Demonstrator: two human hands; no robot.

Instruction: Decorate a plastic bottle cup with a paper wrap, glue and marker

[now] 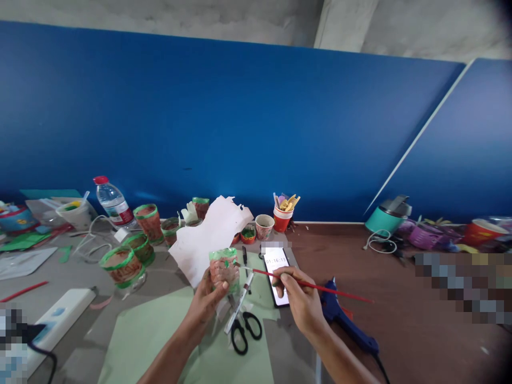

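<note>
My left hand (206,301) is wrapped round a small clear cup (224,269) painted brown with a green rim, held tilted above the table. In my right hand (298,298) a thin red paintbrush (320,288) is pinched, its tip touching the cup's right side. Black-handled scissors (244,322) lie just below the cup on a pale green paper sheet (160,336). A phone (277,274) with a lit screen lies between my hands, partly under my right fingers.
Several similar painted cups (122,264) stand at the left with a water bottle (114,205). A torn white sheet (210,237), small paint pots (264,226), a red cup of tools (283,216), a blue glue gun (344,317), a teal pot (388,216) and a white power strip (60,314) surround the work spot.
</note>
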